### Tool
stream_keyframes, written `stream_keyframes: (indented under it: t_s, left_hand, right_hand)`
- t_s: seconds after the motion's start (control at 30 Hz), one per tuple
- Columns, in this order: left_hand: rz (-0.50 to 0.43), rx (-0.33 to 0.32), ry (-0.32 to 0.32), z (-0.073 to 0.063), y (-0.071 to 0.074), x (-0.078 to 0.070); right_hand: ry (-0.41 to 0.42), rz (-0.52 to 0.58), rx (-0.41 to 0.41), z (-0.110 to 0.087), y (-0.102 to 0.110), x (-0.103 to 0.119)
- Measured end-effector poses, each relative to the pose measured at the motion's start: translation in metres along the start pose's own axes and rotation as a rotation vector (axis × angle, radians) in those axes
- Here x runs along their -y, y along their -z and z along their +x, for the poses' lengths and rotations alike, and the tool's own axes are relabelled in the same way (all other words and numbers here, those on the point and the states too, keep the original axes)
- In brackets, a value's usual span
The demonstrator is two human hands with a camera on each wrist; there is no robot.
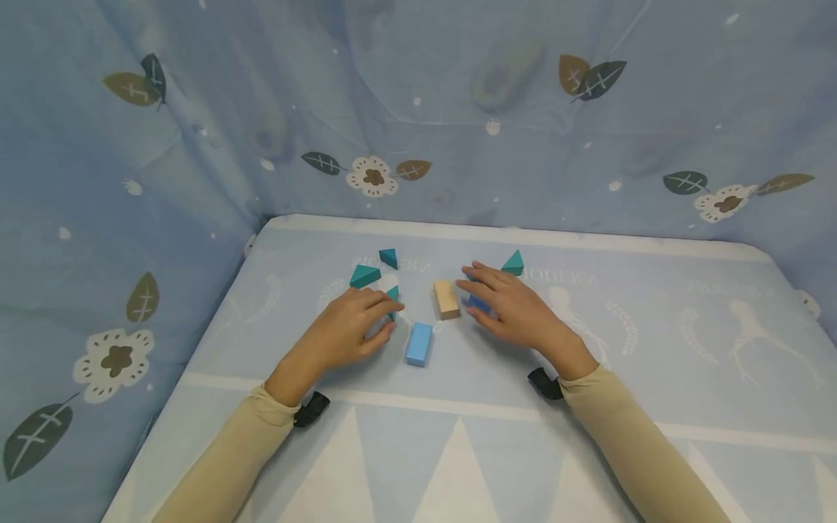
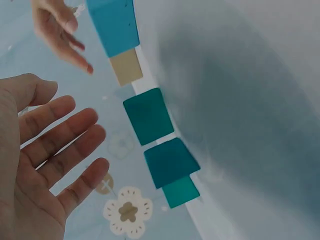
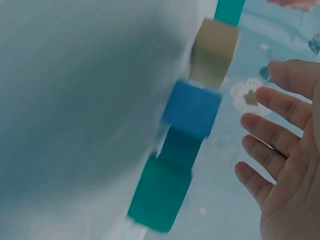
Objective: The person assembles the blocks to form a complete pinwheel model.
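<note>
Backdrop: blue fabric [image 1: 418, 80] printed with leaves and flowers hangs behind and left of the bench [image 1: 686, 349], which has a pale patterned top.
Light blue block [image 1: 419, 344]: lies flat between the hands, on the person's side of the group; probably light and rigid, best pinched across its long sides.
Tan block [image 1: 447, 300]: sits just beyond it, near the right fingertips; likely bare wood, with more grip than a painted face.
Blue block [image 1: 480, 303]: partly hidden beneath the right hand; it looks hard and unlikely to break.
Teal wedges: one wedge [image 1: 392, 301] lies by the left fingertips, a second [image 1: 364, 276] and a darker one [image 1: 389, 258] beyond that hand, and another [image 1: 514, 264] beyond the right; their slopes may slip, so flat parallel faces should hold better.
Left hand [image 1: 349, 330]: back up, fingers loosely spread, holding nothing; the left wrist view suggests a gap to the blocks.
Right hand [image 1: 513, 306]: back up over the blue block, fingers fanned and relaxed, nothing gripped; contact cannot be told for certain.
Arms: both reach forward in beige sleeves [image 1: 235, 450], angled inward so the fingertips face each other.
</note>
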State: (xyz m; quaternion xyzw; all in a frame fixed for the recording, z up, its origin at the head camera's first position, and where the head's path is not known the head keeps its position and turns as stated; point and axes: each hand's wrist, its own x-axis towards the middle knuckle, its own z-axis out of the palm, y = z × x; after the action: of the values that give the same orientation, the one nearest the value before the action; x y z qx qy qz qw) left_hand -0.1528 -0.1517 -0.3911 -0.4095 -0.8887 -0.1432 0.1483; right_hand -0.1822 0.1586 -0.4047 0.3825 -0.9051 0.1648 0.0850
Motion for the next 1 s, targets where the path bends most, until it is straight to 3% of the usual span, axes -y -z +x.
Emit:
stream_keyframes:
  t_s: [0.23,0.43,0.57,0.83,1.0]
  left_hand:
    - [-0.019,0.085,-0.011,0.002,-0.007,-0.009]
    - [-0.069,0.150,-0.036,0.001,-0.011,-0.012]
    - [-0.094,0.195,-0.039,0.000,-0.012,-0.011]
    - [-0.091,0.211,-0.044,0.001,-0.013,-0.015]
    - [-0.081,0.204,-0.052,0.003,-0.016,-0.017]
  right_hand:
    - [0.042,-0.008,0.007,0.017,-0.004,0.015]
    - [0.110,-0.028,0.002,0.019,-0.010,0.020]
    - [0.108,-0.035,0.035,0.020,-0.013,0.022]
    - [0.089,-0.067,0.112,0.017,-0.017,0.026]
    - [0.057,-0.044,0.113,0.015,-0.017,0.024]
